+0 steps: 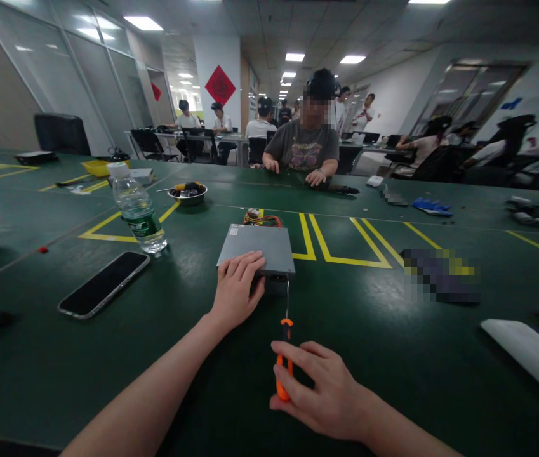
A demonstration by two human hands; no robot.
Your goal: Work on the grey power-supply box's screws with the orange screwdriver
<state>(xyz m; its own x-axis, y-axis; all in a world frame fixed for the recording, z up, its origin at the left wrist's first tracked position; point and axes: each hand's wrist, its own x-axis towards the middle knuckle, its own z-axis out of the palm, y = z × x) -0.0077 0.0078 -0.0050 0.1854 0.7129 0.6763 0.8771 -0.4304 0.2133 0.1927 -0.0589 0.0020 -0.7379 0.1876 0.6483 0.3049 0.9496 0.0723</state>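
Note:
A grey metal computer power supply [259, 241] lies on the green table in front of me, its socket side facing me. Bundled coloured cables [266, 219] come out behind it. My left hand [237, 289] grips its near left part, fingers over the top and thumb down at the near side. Held in the fingers of my right hand [319, 387] is a screwdriver [283, 386] with an orange and black handle. Its thin shaft points away from me, with the tip at the power supply's near right corner. Whether the tip sits in a screw I cannot tell.
A phone [105, 284] and a water bottle [140, 216] are on the left. Beyond them stands a metal bowl [187, 198] with tools. Across the table sits a person [302, 143], hands on the tabletop. A white object [531, 355] lies at the right.

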